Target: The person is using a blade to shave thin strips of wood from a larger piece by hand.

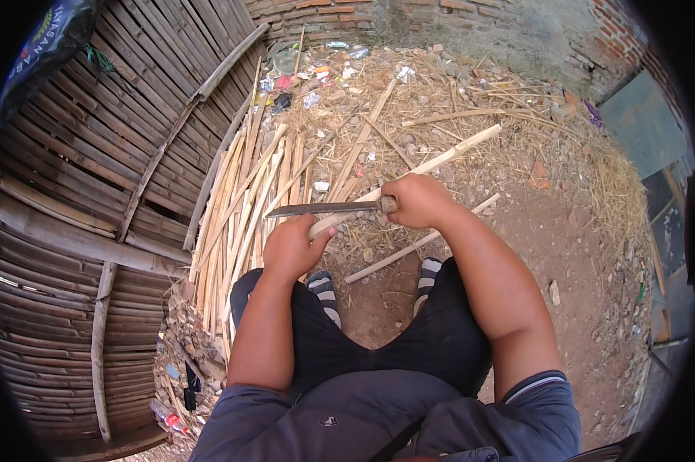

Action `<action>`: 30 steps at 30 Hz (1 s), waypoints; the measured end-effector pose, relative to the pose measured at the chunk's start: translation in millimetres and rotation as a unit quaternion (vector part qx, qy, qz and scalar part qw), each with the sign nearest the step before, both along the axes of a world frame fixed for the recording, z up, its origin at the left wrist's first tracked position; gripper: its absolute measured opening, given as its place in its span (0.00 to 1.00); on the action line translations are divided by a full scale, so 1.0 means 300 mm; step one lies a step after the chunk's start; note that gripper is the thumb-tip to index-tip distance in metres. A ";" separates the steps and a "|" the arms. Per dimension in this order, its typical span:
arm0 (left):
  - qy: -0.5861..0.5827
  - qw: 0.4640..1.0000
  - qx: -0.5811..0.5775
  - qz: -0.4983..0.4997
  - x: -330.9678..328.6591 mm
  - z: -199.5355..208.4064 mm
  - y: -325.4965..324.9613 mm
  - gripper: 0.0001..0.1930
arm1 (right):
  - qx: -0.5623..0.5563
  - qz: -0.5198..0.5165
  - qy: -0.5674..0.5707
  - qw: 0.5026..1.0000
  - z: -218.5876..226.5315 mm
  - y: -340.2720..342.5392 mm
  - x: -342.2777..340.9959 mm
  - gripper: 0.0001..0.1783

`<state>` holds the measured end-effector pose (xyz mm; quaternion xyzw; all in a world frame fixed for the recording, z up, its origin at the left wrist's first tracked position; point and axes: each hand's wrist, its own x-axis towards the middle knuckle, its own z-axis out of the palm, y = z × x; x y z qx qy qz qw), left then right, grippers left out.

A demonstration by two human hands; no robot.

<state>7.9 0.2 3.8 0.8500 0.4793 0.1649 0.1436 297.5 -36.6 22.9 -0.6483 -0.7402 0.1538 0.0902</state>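
My left hand (292, 248) grips the near end of a long pale bamboo strip (463, 146), which slants up to the right, away from me. In my right hand (418, 200) is the wooden handle of a machete (328, 208). Its dark blade points left, crossing over the strip just above my left hand; whether the edge touches the strip, I cannot tell. Another pale strip (424, 248) lies on the ground beyond my feet. To the left of my left hand is a pile of similar strips (243, 212).
A bamboo slat wall (62, 169) rises on the left, a brick wall (463, 19) at the back. Straw and litter (316, 73) cover the far ground. Grey boards (644, 123) lean at the right. A plastic bottle (170, 420) lies near left.
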 end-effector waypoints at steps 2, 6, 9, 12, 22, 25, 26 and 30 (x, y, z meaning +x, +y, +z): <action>-0.006 1.000 -0.006 0.005 -0.001 0.000 -0.001 0.23 | 0.009 -0.003 -0.002 1.000 -0.001 -0.002 0.003 0.23; 0.003 0.999 -0.034 0.019 0.010 0.029 -0.009 0.23 | -0.007 -0.032 0.006 0.999 0.048 -0.013 0.053 0.22; -0.002 0.999 -0.034 0.022 0.004 0.035 -0.009 0.23 | -0.005 -0.092 0.006 0.996 0.101 -0.031 0.078 0.22; -0.039 0.999 -0.003 0.025 0.001 0.023 -0.012 0.23 | 0.028 -0.113 0.016 0.993 0.120 -0.057 0.103 0.22; -0.062 0.997 0.017 0.053 0.007 0.013 -0.005 0.21 | 0.093 -0.135 0.072 0.984 0.084 -0.044 0.144 0.23; -0.059 0.996 0.012 0.062 0.003 -0.002 -0.001 0.20 | 0.071 -0.087 0.010 0.994 0.121 -0.058 0.092 0.21; -0.059 0.996 0.006 0.065 0.001 -0.003 -0.002 0.19 | 0.067 -0.083 0.009 0.994 0.121 -0.061 0.086 0.21; -0.061 0.995 0.013 0.075 0.006 0.016 -0.011 0.19 | 0.077 -0.139 0.047 0.986 0.128 -0.060 0.129 0.21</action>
